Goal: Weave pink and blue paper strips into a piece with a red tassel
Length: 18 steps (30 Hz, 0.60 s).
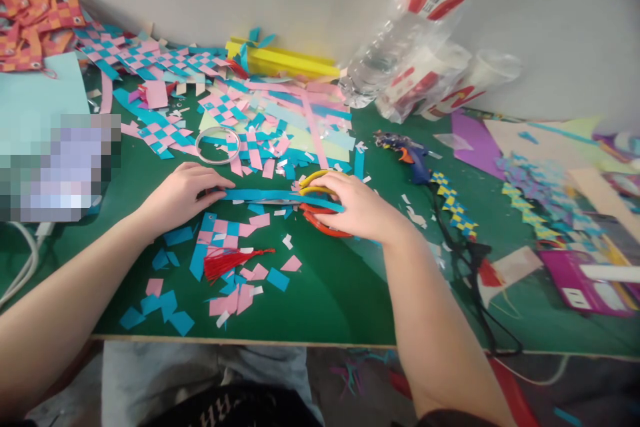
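In the head view, the left hand (187,192) pinches the left end of a blue paper strip (260,195) just above the green table (320,300); the right hand (363,207) grips scissors (316,219), its fingers by the strip's other end. A red tassel (220,264) lies nearby among paper scraps (167,303).

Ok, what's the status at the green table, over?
Left hand pinching blue strip. Right hand holding scissors, at strip's other end. Tassel and scraps close by.
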Available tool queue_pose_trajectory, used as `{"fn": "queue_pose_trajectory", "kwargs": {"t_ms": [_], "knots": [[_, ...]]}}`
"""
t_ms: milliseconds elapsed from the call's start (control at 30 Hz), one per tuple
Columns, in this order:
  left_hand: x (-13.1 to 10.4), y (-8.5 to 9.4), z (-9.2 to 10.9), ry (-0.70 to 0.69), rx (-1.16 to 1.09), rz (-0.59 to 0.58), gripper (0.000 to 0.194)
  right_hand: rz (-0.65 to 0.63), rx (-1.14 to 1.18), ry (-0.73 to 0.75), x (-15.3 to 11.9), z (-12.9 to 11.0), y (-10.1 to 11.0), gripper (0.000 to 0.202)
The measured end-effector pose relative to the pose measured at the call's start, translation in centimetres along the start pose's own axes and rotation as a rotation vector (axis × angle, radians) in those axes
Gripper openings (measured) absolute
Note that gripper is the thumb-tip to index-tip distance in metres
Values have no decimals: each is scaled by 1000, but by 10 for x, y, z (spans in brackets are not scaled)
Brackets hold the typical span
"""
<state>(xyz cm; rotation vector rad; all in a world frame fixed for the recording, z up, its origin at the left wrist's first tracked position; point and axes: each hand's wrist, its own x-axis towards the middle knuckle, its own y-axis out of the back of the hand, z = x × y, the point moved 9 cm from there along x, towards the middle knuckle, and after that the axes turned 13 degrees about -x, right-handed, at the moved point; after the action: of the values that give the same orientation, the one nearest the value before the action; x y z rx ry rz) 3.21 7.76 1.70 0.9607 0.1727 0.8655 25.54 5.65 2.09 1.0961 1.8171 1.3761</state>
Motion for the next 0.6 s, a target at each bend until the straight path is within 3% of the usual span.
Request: {"fn": "queue_pose_trajectory", "kwargs": {"t_ms": [400,600], "knots": [[1,-2,5,-25,-24,-5,31,-5,-84,-1,2,-3,-10,30],[1,-2,3,-7,-26,-6,31,-28,-43,-78,2,4,-7,32]]}}
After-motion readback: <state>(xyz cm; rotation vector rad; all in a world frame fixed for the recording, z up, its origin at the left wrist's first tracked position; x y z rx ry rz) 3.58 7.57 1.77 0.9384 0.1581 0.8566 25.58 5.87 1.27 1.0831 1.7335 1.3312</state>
